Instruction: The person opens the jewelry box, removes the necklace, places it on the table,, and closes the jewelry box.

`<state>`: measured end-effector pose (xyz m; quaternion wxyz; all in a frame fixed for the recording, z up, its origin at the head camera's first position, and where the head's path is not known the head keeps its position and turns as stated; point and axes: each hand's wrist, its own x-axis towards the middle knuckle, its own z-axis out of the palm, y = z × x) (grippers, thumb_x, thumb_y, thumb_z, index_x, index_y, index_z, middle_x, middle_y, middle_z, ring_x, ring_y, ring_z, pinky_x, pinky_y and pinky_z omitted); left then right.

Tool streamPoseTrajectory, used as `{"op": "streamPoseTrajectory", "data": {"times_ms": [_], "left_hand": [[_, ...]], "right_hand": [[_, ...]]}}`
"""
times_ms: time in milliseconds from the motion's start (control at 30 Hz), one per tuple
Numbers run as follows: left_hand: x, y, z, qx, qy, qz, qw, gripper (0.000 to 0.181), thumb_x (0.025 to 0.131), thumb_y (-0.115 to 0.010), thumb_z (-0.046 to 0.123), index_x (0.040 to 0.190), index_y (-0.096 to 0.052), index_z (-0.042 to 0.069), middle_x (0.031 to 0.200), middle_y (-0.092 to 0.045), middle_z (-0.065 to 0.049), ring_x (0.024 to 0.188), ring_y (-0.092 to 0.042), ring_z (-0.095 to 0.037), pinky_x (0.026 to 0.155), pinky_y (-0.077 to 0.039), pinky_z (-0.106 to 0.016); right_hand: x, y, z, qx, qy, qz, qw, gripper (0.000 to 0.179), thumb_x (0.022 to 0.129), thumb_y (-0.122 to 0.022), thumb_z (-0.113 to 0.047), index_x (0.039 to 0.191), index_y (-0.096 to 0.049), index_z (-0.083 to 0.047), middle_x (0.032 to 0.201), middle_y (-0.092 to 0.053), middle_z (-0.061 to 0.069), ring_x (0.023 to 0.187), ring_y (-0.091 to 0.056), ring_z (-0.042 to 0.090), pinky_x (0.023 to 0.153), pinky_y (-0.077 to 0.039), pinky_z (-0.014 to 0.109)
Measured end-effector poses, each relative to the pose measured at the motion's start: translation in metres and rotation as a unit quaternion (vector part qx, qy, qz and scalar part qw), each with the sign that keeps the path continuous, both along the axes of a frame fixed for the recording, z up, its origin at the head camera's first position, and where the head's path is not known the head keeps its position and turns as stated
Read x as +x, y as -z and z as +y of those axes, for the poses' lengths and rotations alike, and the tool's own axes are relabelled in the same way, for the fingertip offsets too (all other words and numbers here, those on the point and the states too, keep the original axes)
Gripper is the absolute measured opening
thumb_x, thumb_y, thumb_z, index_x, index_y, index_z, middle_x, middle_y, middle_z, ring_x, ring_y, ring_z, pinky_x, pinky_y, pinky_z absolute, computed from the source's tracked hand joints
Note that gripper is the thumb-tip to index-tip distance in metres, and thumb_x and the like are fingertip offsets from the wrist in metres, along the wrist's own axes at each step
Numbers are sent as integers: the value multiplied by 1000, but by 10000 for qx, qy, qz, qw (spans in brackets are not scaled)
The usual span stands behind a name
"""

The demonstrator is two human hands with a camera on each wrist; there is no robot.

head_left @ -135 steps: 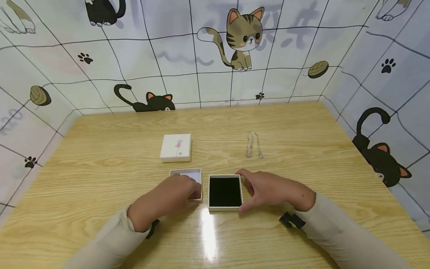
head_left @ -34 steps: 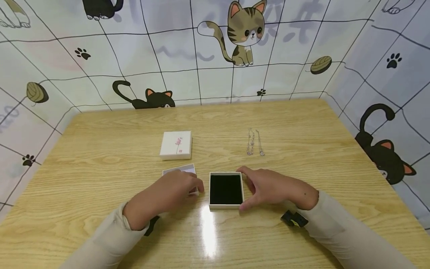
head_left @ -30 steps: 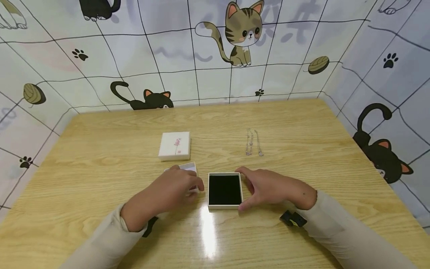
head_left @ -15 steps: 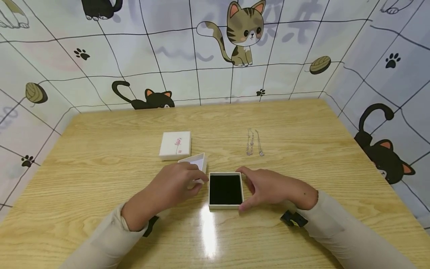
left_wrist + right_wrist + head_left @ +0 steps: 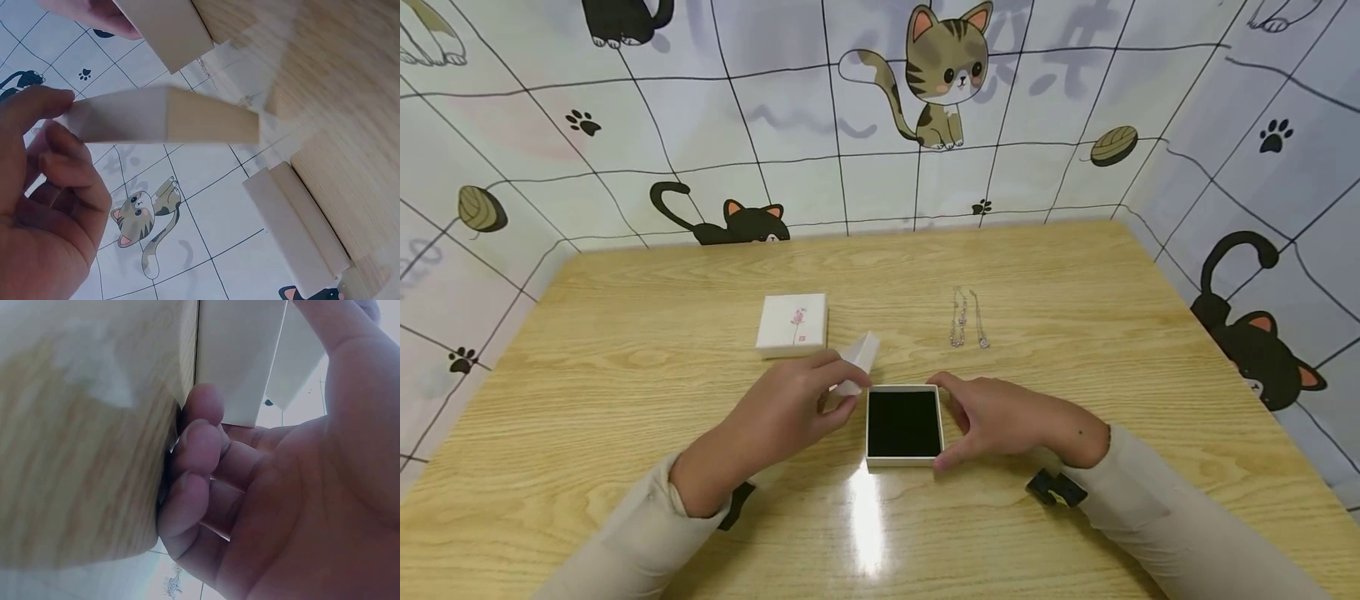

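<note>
My left hand [image 5: 782, 408] pinches a small white box lid [image 5: 865, 352] by its near edge, thumb against fingertips. The lid is raised and tilted, just behind and left of the open box. In the left wrist view the lid [image 5: 131, 115] shows its pale side, clear of the table. The open white box [image 5: 904, 462], with a black lining, sits flat on the table. My right hand [image 5: 1000, 417] grips its right side, thumb at the near corner and index finger at the far one. The right wrist view shows the other fingers [image 5: 197, 447] curled against the tabletop.
Behind the left hand stands a closed white box [image 5: 793, 323] with a pink flower print. Two thin silver chains [image 5: 958, 325] lie farther back on the right of the wooden table [image 5: 662, 308]. A cat-print wall covering [image 5: 880, 133] encloses the back and sides.
The left hand has lifted the lid off the table, tilted it up and carried it right and back toward the open box. The right hand and open box keep their place.
</note>
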<state>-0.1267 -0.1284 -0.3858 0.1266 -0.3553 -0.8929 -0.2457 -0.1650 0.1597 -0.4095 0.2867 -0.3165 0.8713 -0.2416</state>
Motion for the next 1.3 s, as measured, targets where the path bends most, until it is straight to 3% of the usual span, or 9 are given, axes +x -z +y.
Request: {"op": "streamPoseTrajectory", "data": {"times_ms": [400, 600, 733, 867, 1100, 1200, 1300], "left_hand": [[1, -5, 2, 707, -600, -522, 9943, 28, 84, -79, 11, 108, -65, 14, 88, -61, 5, 63, -50, -3, 54, -46, -17], [2, -7, 1, 1094, -594, -626, 9902, 30, 84, -77, 8, 109, -61, 11, 91, -64, 1, 60, -51, -4, 53, -47, -19], [3, -9, 1, 1396, -580, -917, 9842, 29, 85, -73, 6, 109, -59, 10, 90, -65, 0, 59, -52, -5, 52, -48, -21], [3, -10, 2, 1703, -566, -1570, 9712, 28, 86, -70, 4, 109, -56, 10, 91, -64, -2, 59, -57, -8, 51, -51, -23], [4, -9, 5, 1993, -612, -3099, 9276, 32, 92, -63, 5, 119, -48, 14, 96, -57, -8, 71, -67, -16, 56, -54, -25], [3, -8, 6, 1998, -567, -3471, 9145, 39, 93, -60, 4, 127, -44, 15, 99, -55, -12, 76, -70, -21, 61, -58, -30], [3, -7, 5, 1914, -571, -3690, 9077, 47, 95, -58, 4, 136, -40, 17, 100, -56, -14, 76, -71, -24, 64, -60, -38]], "right_hand": [[-1, 1, 0, 16, -70, 53, 10000, 100, 74, -83, -56, 146, -35, -5, 71, -55, -7, 60, -48, 5, 57, -41, 23], [0, 1, 0, 17, -33, 2, 10000, 101, 73, -84, -55, 146, -35, -6, 71, -56, -7, 60, -49, 6, 57, -42, 24], [0, 1, 0, -33, -40, 1, 10000, 100, 73, -84, -54, 145, -36, -6, 71, -56, -7, 60, -49, 6, 57, -42, 24], [0, 1, 1, -85, -32, 11, 10000, 98, 73, -84, -53, 145, -37, -6, 71, -55, -7, 60, -49, 6, 56, -41, 23], [0, 1, 0, -151, -66, 27, 9999, 96, 73, -85, -52, 144, -38, -8, 72, -56, -6, 60, -49, 6, 56, -41, 23], [0, 2, 0, -142, -46, 39, 9999, 95, 73, -85, -52, 144, -38, -9, 72, -56, -7, 61, -49, 6, 56, -42, 23], [0, 2, 0, -170, -77, 47, 9998, 94, 73, -85, -52, 143, -38, -9, 72, -55, -6, 61, -49, 6, 56, -41, 23]]}}
